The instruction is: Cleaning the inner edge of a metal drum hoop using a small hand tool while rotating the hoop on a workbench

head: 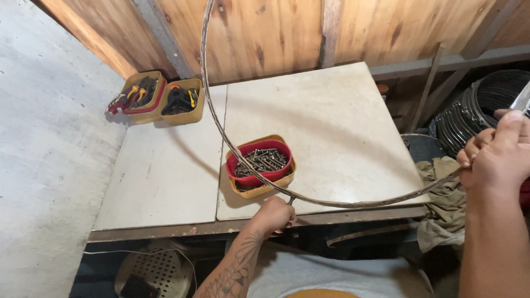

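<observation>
A long thin curved strip (221, 129), pale and worn, arcs from the top of the view down over the table and across to the right. My left hand (273, 216) is closed on the strip at the table's front edge, just below a red tub of dark screws (259, 161) that sits inside a yellow tub. My right hand (497, 157) grips the strip's right end off the table's right side; a pale blade-like piece (521, 99) shows above its fingers.
The pale two-panel tabletop (331, 121) meets a wooden wall behind and a grey wall at left. Two yellow trays of hand tools (157, 99) stand at the back left. Black coiled hoops (480, 107) and a rag (441, 187) lie right of the table.
</observation>
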